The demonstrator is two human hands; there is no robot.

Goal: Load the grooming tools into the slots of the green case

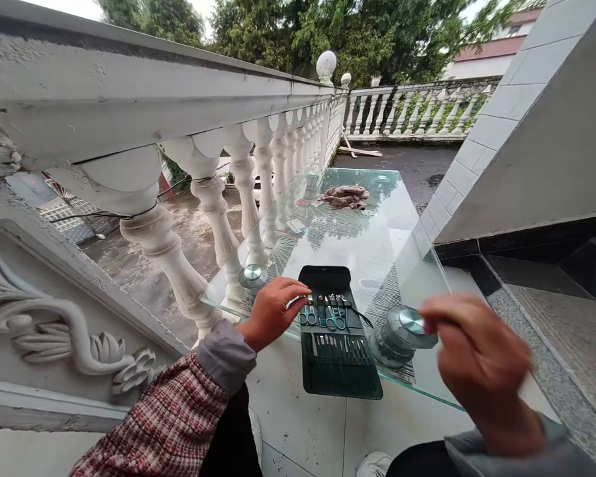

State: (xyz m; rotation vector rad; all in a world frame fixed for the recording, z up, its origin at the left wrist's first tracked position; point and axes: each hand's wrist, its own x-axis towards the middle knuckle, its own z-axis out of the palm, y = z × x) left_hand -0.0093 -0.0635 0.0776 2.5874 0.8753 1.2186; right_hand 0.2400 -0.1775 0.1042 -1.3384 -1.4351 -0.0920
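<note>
Head view: the tool case (340,371) lies unfolded on the glass counter (377,232), at six o'clock on the pane, with its lower flap hanging past the near edge; that much I judge done. The scissors (334,319) and the other pieces of the upper row sit in their loops; the lower row of slim tools (338,344) looks full as well; I see nothing from the case lying loose on the glass, so I judge that no tool has yet come out.

My left hand (273,308) comes in at nine o'clock of the case; its fingers are curled, with the tips on the leftmost end of the upper row, where something silvery shows between thumb and fingers; I cannot tell whether I have it pinched or only touch it.

My right hand (481,361) hangs in the air at four o'clock of the case, well apart from it; it is blurred, fingers loosely bent; I cannot tell whether anything is in it.

A round metal fitting (411,320) sits in the glass at three o'clock of the case, between the case and my right hand; a second fitting (252,274) shows at ten o'clock, just beyond my left hand. At twelve o'clock, far down the counter, lies a crumpled cloth (345,197); the white balustrade (213,199) runs along the counter's nine o'clock side.
</note>
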